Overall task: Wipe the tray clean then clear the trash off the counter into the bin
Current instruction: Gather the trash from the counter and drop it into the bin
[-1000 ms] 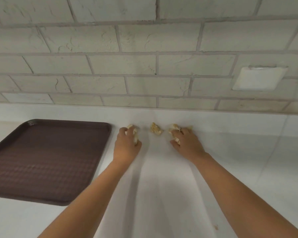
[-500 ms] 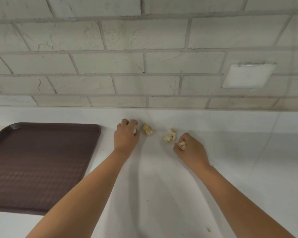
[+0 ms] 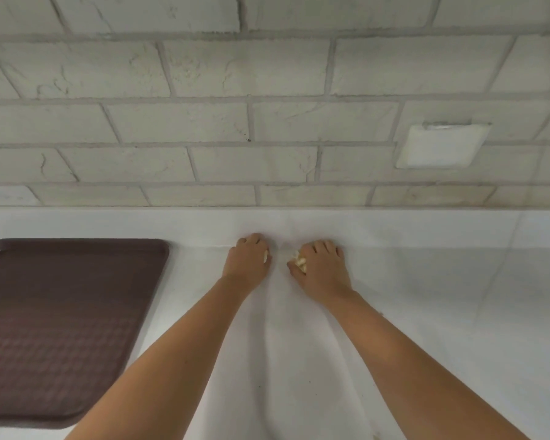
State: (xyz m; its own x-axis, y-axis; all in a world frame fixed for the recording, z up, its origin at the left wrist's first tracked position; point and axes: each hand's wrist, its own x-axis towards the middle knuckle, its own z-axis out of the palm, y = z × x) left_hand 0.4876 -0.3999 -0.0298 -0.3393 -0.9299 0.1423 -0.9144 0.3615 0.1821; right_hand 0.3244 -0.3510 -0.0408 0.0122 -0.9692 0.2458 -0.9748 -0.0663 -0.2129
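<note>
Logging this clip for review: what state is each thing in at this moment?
left hand: curled round a beige scrap, fingertips on the counter.
right hand: curled round beige scraps, fingertips on the counter.
brown tray: flat on the counter, untouched.

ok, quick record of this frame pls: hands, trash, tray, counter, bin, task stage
left hand: fingers curled round pale trash scraps, at the back of the counter
right hand: grips more scraps, beside the left hand, not touching it
tray: brown, flat on the counter, left of both hands, untouched
counter: white, runs up to a brick wall
bin: not in view
stage: tray looks clean; trash in hands, not yet binned
</note>
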